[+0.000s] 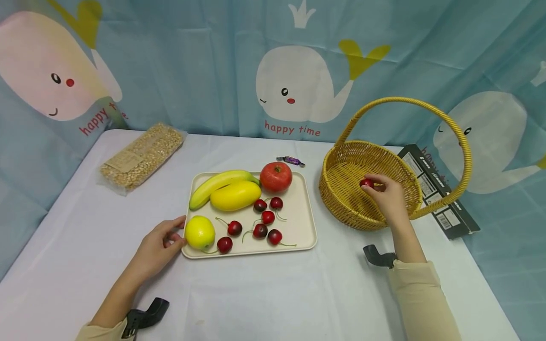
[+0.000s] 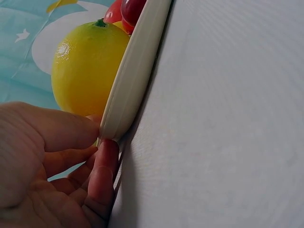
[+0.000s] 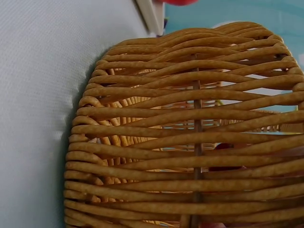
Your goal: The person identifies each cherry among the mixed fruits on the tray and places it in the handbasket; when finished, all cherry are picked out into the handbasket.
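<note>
Your right hand (image 1: 387,196) pinches a cherry (image 1: 366,183) over the basket (image 1: 351,219).
The basket stands near the tabletop's (image 1: 298,298) back right corner; your left hand (image 1: 159,244), nearly closed, pinches the tray's (image 1: 298,225) left edge beside the lemon (image 1: 200,232).

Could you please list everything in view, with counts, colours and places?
Tablecloth: 1, white, underneath
Tray: 1, cream, centre
Banana: 1, yellow-green, tray's far left
Oval fruit: 1, yellow, beside the banana
Round fruit: 1, yellow, tray's near left corner
Tomato-like fruit: 1, red, tray's far side
Basket: 1, golden, right of the tray
Cherries: 8, dark red, seven on tray, one held at basket
Wrapped sweet: 1, purple, behind the tray
Filled bag: 1, tan, far left
Box: 1, black, behind basket's right
Backdrop: 1, blue, behind
Left hand: 1, bare, at tray's left rim
Right hand: 1, bare, at the basket
Sleeves: 2, beige, on arms
Wrist mounts: 2, black, on wrists
</note>
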`<state>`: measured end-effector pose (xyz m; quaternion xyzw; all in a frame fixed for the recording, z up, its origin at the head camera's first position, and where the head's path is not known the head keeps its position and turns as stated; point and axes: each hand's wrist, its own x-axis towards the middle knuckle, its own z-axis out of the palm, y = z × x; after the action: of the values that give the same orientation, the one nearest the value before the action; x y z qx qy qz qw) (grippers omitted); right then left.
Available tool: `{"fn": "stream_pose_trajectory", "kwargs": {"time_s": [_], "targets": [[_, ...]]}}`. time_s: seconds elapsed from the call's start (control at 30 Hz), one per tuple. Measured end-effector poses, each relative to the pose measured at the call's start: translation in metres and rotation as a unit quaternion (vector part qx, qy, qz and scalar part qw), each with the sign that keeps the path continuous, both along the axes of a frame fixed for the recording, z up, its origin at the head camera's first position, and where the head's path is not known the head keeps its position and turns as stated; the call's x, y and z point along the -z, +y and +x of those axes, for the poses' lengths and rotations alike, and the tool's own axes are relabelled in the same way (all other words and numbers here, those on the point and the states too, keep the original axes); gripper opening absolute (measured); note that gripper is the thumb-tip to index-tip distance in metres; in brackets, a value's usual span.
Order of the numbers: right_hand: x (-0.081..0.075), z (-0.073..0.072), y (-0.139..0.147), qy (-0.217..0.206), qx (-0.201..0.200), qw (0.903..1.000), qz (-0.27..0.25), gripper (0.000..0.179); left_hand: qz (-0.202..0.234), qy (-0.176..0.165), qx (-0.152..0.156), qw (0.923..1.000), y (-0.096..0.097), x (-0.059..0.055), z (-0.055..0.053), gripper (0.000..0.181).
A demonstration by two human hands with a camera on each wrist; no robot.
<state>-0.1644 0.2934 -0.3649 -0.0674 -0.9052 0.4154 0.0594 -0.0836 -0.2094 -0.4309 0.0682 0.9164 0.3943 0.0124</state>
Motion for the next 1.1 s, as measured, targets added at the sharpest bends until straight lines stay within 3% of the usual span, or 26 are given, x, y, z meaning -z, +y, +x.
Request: {"fn": "stream_pose_trajectory", "kwargs": {"time_s": [0.2, 0.5, 0.8, 1.1], "targets": [[-0.0020, 0.0006, 0.0006, -0.035, -0.026, 0.9987, 0.024, 0.039, -0.002, -0.002, 0.000, 1.0000, 0.0010, -0.0012, -0.0004, 0.053], [0.0006, -0.0006, 0.0024, -0.046, -0.046, 0.9968, 0.045, 0.041, 0.002, -0.004, 0.001, 1.0000, 0.0011, -0.0025, -0.0001, 0.054], [0.0033, -0.0013, 0.0017, -0.030, -0.035, 0.9983, 0.036, 0.038, 0.002, 0.015, -0.001, 0.9999, 0.0004, -0.0009, -0.0004, 0.053], [0.0039, 0.0000, 0.0006, -0.007, -0.034, 0.9990, 0.028, 0.039, 0.002, -0.002, 0.004, 1.0000, 0.0000, -0.0010, -0.0008, 0.054]]}}
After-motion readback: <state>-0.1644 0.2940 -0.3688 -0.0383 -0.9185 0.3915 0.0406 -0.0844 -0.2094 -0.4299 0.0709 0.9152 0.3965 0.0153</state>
